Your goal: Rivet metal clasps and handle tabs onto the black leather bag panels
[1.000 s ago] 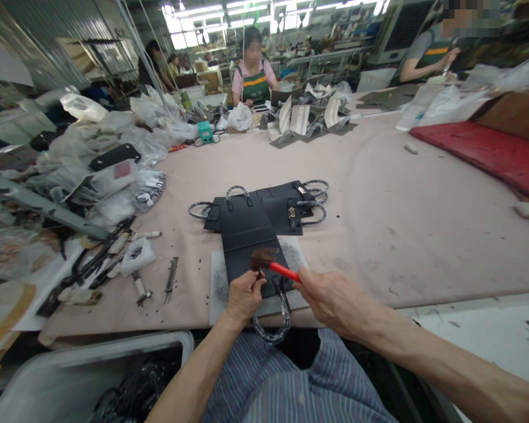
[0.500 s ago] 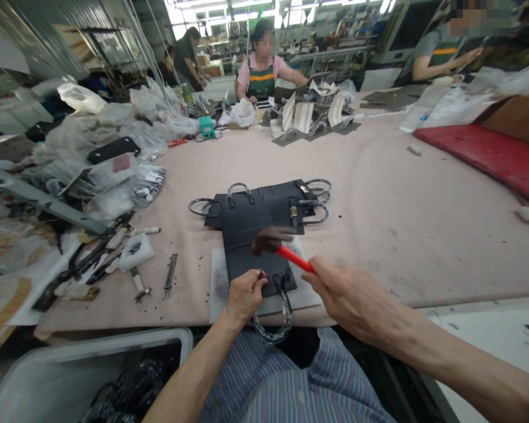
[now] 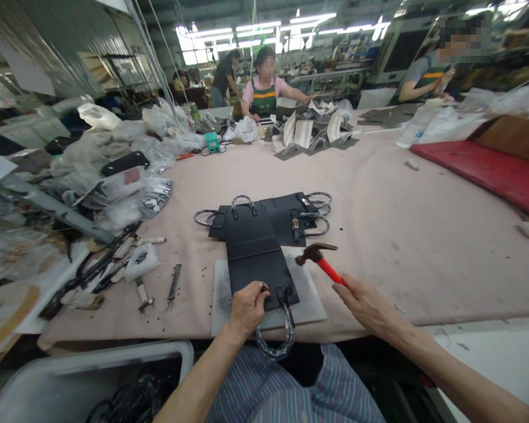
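Hammer (image 3: 317,255) clasped in right hand (image 3: 368,305), above pad (image 3: 311,296) edge, left hand (image 3: 247,308) pinching small tool (image 3: 263,287) at panel (image 3: 255,264) rim

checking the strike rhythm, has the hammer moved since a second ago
Yes. The hammer has swung right, off the black bag panel, and its head now sits beside the panel's right edge, held in the right hand.

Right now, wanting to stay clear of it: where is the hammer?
Head view, right of centre: the hammer is held in the right hand, its head beside the right edge of the black bag panel.
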`<move>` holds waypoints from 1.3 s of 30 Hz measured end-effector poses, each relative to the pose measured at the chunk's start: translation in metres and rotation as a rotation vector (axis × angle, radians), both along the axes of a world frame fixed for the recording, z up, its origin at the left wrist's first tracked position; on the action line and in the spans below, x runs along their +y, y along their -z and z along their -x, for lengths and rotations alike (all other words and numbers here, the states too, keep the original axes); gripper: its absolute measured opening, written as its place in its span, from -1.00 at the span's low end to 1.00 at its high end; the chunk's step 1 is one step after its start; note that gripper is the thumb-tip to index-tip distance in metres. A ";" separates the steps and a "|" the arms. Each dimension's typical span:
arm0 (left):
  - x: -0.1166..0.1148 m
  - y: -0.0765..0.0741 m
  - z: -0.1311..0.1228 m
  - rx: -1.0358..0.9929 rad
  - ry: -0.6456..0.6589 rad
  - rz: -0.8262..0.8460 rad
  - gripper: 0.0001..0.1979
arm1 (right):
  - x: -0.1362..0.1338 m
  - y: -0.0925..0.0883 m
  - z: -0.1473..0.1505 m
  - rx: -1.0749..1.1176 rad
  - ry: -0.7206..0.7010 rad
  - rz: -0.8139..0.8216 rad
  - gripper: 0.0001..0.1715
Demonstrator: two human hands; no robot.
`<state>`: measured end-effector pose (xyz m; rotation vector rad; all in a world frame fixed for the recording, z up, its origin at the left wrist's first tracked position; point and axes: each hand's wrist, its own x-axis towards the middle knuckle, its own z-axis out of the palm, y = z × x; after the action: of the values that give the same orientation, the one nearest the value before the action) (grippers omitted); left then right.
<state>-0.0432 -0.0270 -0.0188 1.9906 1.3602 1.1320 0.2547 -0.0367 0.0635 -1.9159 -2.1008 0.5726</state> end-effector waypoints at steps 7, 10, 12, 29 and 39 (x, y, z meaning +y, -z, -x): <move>-0.003 -0.009 0.000 0.000 -0.001 0.049 -0.89 | 0.013 0.057 -0.023 -0.315 0.127 -0.162 -0.57; -0.004 -0.013 0.002 0.023 0.010 0.057 -0.89 | 0.012 0.052 0.027 -0.213 -0.090 -0.415 -0.50; -0.005 -0.012 0.002 0.043 0.018 0.036 -0.87 | 0.010 0.052 0.065 -0.103 -0.256 -0.443 -0.49; 0.086 -0.036 0.131 0.516 -0.750 0.449 -0.60 | 0.001 0.068 0.108 0.013 -0.306 -0.257 -0.38; 0.134 -0.060 0.058 0.463 -0.549 0.542 -0.53 | 0.004 0.091 0.103 -0.062 -0.360 -0.473 -0.41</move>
<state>-0.1017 0.1075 0.0410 1.5590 2.2595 0.4011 0.1520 -0.0328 -0.0271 -1.3266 -2.3700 0.0586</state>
